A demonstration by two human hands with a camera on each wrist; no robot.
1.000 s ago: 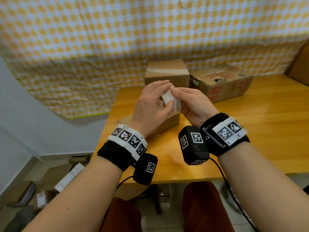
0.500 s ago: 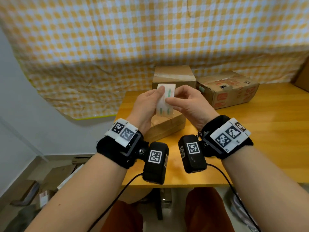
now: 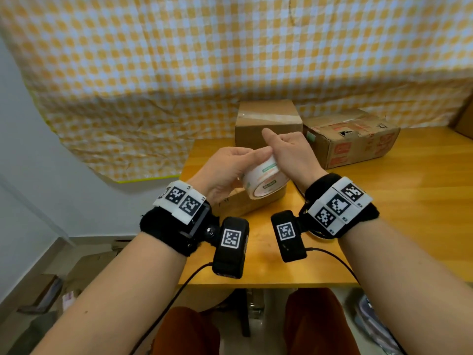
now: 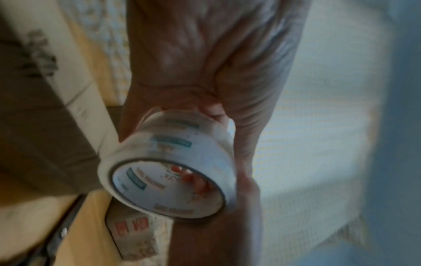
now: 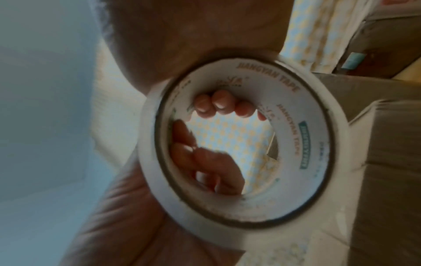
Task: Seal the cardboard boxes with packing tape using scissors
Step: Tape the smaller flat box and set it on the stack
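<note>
Both hands hold a roll of packing tape [image 3: 263, 181] above the near cardboard box [image 3: 245, 204] on the wooden table [image 3: 409, 201]. The left hand [image 3: 227, 170] grips its rim, fingers curled round. The right hand [image 3: 294, 155] pinches it with fingertips [image 5: 218, 102] inside the core, one finger raised.

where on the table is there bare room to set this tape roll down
The table shows bare wood on its right half, in front of the printed box, and along the near edge under the wrists. The far left-centre is crowded: plain box, printed box, and a flat box under the tape roll.
</note>
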